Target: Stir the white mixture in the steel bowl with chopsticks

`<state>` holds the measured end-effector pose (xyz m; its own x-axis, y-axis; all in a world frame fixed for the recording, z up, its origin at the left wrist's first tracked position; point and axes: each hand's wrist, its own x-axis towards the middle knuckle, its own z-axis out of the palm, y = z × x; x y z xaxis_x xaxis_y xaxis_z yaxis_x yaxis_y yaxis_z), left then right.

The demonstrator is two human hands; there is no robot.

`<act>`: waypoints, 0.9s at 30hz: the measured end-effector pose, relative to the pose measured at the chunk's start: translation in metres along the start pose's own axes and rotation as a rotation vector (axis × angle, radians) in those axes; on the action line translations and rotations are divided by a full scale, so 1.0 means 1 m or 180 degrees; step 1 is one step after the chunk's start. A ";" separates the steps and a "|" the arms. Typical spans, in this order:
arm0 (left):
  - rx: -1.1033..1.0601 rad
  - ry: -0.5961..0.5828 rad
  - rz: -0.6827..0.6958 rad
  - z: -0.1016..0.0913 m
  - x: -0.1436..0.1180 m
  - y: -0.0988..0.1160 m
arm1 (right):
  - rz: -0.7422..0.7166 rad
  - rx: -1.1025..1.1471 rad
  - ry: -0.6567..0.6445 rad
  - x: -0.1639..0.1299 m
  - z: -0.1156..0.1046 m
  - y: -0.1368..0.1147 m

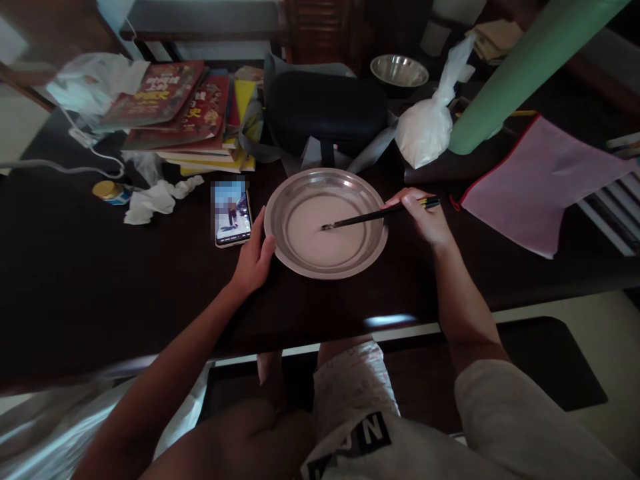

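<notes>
The right hand [425,217] pinches a pair of dark chopsticks [373,217] by their upper ends, fingers curled tight around them, and the tips reach down into the middle of the metal plate [280,213]. That plate sits on the dark tabletop [100,280] right in front of the person, and a pale, milky liquid [320,243] lies shallow across its bottom, the chopstick tips dipped in it. Over on the other side, the left hand [254,261] rests against the plate's near-left rim, fingers loosely spread along the edge, thumb touching the metal. Just beside that hand lies a phone [232,212], screen lit, face up. Further left there's a crumpled white tissue [150,200] and a small yellow-capped jar [111,192]. Behind them, a stack of books [185,113] with red covers. Directly beyond the plate stands a dark case [325,113], and to its right a knotted white plastic bag [425,130], with a steel bowl [399,71] farther back. A green roll [520,73] slants across the upper right, above a pink zip pouch [530,183].
</notes>
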<state>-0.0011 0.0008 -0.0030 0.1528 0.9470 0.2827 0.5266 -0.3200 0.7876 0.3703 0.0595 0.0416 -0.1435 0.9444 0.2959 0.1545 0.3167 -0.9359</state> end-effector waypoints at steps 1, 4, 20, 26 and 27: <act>-0.0003 0.0001 0.0006 0.000 0.000 0.000 | 0.0031 0.0022 0.0115 0.000 0.000 0.000; -0.0004 0.0004 0.0013 0.000 0.000 -0.001 | 0.0077 0.0124 0.0181 0.000 -0.001 0.000; 0.0024 0.0003 -0.0045 0.000 0.000 0.000 | -0.0011 0.0018 0.0000 0.000 0.000 0.002; -0.0072 0.0040 0.0002 0.000 0.000 -0.001 | 0.0082 0.0020 0.0020 0.000 0.000 -0.002; -0.0076 0.0042 0.0007 0.000 0.000 -0.001 | 0.0060 -0.0041 -0.0070 0.000 0.001 -0.002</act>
<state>-0.0012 0.0009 -0.0040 0.1430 0.9458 0.2915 0.5062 -0.3230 0.7997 0.3693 0.0588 0.0437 -0.1617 0.9481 0.2738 0.1699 0.3001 -0.9387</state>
